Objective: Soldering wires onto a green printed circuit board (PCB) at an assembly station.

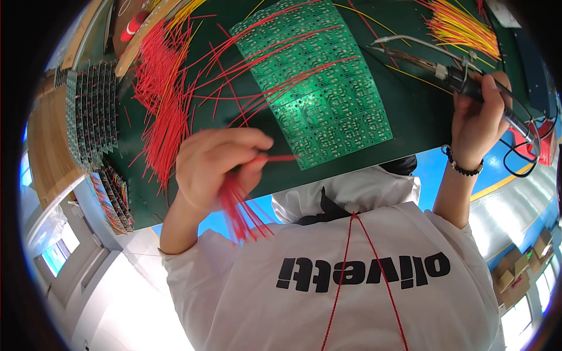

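Note:
My left hand is closed around a bunch of red wires at the near left of the board. From its fingertips one red wire reaches to the near left edge of a green circuit board panel. Several more red wires lie across the panel's left and far parts. To the right of it, my right hand grips a soldering iron, with a thin metal tube along its shaft. The iron's tip points left, close to the panel's far right edge and seemingly above the table.
A heap of loose red wires covers the left of the dark green table. Red and yellow wires lie at the far right. Stacked circuit boards stand at the left edge. A black cable loops by my right wrist.

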